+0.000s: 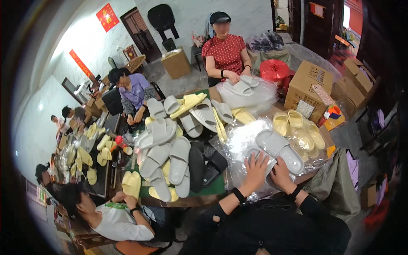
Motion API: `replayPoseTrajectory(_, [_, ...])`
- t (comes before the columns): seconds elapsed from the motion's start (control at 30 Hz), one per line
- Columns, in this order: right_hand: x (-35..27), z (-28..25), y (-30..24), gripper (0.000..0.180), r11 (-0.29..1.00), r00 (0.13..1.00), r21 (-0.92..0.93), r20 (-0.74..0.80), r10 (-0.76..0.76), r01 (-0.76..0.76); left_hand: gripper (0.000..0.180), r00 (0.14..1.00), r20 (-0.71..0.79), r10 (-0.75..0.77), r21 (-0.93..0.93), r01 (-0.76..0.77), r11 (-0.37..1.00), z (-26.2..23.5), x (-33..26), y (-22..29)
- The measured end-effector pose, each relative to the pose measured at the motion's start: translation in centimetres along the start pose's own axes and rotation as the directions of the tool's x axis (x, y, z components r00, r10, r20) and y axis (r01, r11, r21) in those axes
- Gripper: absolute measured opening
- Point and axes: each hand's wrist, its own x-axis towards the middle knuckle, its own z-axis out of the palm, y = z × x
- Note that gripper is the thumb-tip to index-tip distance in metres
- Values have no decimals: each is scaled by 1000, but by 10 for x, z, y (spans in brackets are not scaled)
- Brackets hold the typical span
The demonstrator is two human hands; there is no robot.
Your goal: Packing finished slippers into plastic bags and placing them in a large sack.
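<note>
A pair of light grey slippers lies on clear plastic bags (pixel 244 138) in front of me. My left hand (pixel 255 172) rests with fingers spread over the nearer slipper, which it partly hides. The other grey slipper (pixel 274 142) slants across the bags to the right. My right hand (pixel 281 173) grips its near edge, fingers bent against its side and thumb toward my left hand. Black bands circle both my wrists.
Grey and yellow slippers heap on the green table (pixel 216 187) to the left, beside black slippers (pixel 196 170). Bagged yellow slippers (pixel 304 138) lie right. A cardboard box (pixel 308 91) and red twine roll (pixel 274 71) stand behind. Co-workers sit across (pixel 225 53) and left (pixel 121 219).
</note>
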Motion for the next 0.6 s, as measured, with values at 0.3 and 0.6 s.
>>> replayPoseTrajectory(0.3, [56, 30, -26, 31, 993, 992, -16, -42, -121, 120, 48, 986, -16, 166, -243, -165, 956, -48, -11, 14])
replayPoseTrajectory(0.6, [82, 42, -40, 45, 870, 858, 33, 149, -491, 492, 30, 944, -331, -18, -431, -134, 892, -110, 24, 8])
